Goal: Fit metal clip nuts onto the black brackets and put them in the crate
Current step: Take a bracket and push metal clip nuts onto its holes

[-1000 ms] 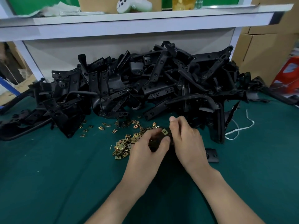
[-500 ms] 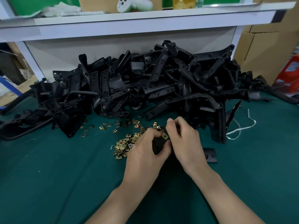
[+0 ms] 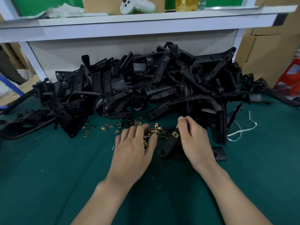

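Item: black brackets, with metal clip nuts. Location: green-covered table [image 3: 48,176], below a white shelf [image 3: 129,25].

Progress, as we judge it: early. We hold one bracket [image 3: 168,143] low over the table, close in front of us, with one brass-coloured clip nut [image 3: 175,135] already seated on its upper end. Whether it takes a second nut at the lower end we cannot tell. The crate is nowhere in view, so we cannot count any finished pieces. The large pile of brackets [image 3: 146,88] at the back of the table appears unfitted; we see no brass on those parts. We judge that most of the work remains.

Hands:
- Right hand [image 3: 194,142]: closed on the held bracket, fingers curled round its upper end beside the fitted nut.
- Left hand [image 3: 134,146]: open, fingers spread and lying on the heap of loose clip nuts [image 3: 155,133], apparently reaching for the next one. We cannot tell whether a nut is pinched yet.

Description of parts:
- Brackets: matt black, elongated, pierced with round holes; many tangled together, some curved or arm-shaped.
- Clip nuts: small, squarish, gold-brass, folded sheet metal; one dense heap under the left fingers, with strays scattered leftward toward the pile.

Sundry: a small black flat plate [image 3: 219,153] lies just beside our right wrist; a white string [image 3: 240,130] lies to the right.
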`<action>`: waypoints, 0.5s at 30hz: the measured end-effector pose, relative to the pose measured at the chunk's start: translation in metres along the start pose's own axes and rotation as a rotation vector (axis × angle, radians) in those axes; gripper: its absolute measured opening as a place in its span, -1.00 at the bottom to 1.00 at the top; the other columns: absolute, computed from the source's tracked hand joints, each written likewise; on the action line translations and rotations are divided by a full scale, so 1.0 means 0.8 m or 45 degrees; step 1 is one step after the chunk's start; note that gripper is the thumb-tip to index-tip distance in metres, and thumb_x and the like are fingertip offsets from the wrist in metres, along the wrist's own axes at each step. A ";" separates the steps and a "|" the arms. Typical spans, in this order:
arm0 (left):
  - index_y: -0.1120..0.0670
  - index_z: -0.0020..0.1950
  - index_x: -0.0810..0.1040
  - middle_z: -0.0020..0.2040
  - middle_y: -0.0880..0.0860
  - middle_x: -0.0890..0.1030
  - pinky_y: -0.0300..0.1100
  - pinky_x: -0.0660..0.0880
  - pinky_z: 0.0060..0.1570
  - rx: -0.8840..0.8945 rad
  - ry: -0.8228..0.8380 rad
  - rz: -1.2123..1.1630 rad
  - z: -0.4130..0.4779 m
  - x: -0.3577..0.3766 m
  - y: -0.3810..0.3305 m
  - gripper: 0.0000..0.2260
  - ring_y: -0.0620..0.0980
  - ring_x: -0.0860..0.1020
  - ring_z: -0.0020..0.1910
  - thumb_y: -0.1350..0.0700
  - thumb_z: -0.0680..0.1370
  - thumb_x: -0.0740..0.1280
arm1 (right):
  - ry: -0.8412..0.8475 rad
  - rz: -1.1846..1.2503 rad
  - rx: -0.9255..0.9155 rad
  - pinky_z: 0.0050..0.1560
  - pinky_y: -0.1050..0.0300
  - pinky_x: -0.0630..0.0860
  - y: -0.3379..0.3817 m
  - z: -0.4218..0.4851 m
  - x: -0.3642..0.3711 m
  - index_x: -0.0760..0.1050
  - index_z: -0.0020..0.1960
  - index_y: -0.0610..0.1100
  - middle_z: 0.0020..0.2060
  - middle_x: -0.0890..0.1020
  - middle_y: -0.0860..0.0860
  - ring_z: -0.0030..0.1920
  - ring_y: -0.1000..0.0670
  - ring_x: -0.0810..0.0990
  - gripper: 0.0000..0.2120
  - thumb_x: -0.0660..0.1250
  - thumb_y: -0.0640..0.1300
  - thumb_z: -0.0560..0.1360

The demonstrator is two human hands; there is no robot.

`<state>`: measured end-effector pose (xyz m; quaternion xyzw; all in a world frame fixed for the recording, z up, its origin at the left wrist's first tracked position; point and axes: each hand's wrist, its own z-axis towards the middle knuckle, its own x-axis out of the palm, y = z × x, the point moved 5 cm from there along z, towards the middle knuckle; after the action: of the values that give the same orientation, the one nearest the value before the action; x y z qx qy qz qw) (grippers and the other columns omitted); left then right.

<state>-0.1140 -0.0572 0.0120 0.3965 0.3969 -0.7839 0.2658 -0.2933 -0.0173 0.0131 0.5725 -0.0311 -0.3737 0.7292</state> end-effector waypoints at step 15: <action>-0.04 0.33 0.60 0.41 0.06 0.48 0.07 0.35 0.37 0.079 0.126 0.270 0.010 0.015 0.016 -0.69 0.15 0.43 0.37 -0.08 0.63 0.31 | 0.043 0.024 0.032 -0.37 0.19 0.26 -0.009 0.001 0.002 0.35 -0.24 -0.09 -0.46 0.37 0.05 -0.40 0.09 0.32 -0.63 0.11 0.07 0.67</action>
<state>-0.1147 -0.0720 -0.0005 0.4827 0.3411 -0.7426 0.3150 -0.2961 -0.0196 0.0068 0.5876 -0.0289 -0.3567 0.7257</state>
